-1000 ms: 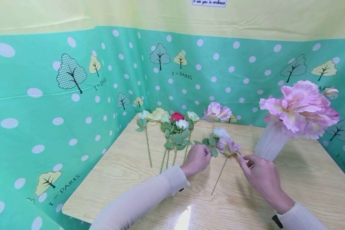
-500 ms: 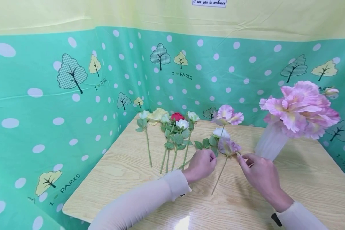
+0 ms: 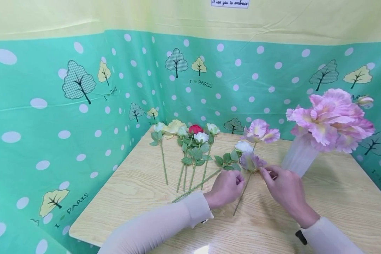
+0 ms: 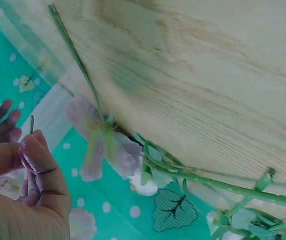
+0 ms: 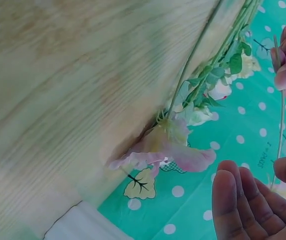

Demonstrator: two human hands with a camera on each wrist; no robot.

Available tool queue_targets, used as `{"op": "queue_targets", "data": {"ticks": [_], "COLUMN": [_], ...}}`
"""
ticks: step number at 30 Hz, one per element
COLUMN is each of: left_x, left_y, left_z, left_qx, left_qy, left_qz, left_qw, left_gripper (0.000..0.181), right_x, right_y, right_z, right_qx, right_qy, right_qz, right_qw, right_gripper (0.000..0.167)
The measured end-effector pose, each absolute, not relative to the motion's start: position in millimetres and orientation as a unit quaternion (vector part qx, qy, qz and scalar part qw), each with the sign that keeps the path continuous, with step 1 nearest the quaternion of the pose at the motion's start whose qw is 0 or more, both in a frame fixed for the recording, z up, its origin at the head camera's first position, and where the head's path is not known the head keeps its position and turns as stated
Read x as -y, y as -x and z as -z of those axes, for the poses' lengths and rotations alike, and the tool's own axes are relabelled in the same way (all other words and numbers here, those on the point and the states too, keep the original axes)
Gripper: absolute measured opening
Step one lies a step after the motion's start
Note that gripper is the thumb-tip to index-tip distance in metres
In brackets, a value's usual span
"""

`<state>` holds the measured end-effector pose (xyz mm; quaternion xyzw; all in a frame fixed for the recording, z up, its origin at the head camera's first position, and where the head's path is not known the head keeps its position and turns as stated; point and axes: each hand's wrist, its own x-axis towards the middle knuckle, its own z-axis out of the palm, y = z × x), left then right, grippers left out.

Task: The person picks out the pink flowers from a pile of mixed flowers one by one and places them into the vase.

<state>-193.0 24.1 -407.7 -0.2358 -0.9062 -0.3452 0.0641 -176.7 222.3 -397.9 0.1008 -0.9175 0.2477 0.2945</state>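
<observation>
In the head view my left hand pinches the stem of a pink artificial flower, whose bloom stands above the table. The left wrist view shows the cut end of that stem poking out between thumb and forefinger. My right hand hovers to the right; in the right wrist view its fingers are extended and thumb apart, with the held stem passing by the thumb. Between the hands a second pink flower lies on the table, beside a white rose with a long green stem.
Behind the right hand stands a white vase filled with pink blooms. Several rose stems lie to the left, among them a red rose and a yellow flower. A dotted green cloth hangs around the wooden table.
My left hand has moved rightward and slightly nearer, carrying the pink flower toward the vase side. The right hand has shifted only a little left.
</observation>
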Motion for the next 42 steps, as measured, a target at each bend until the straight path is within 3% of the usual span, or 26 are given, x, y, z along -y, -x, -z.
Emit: {"op": "queue_targets", "data": {"ticks": [16,28,36,42], "left_x": [-31,-30,-30,-26], "left_y": [185,184,186,192], "left_z": [412,414,414,416], "left_qx": [0.904,0.905,0.905,0.907], "left_qy": [0.266,0.274,0.270,0.255], "left_qz": [0.328,0.313,0.321,0.329], "left_qw": [0.066,0.086,0.073,0.061], "left_gripper": [0.009,0.010,0.009,0.007], "right_x": [-209,-199,-195,-201], "right_y": [194,197,198,199], "right_z": [385,378,374,366], "right_qx": [0.902,0.873,0.866,0.868], "right_qy": [-0.072,-0.060,-0.055,-0.094], "right_qz": [-0.318,-0.415,-0.437,-0.382], "right_qw": [0.284,0.251,0.236,0.304], "right_gripper": [0.024,0.016,0.012,0.008]}}
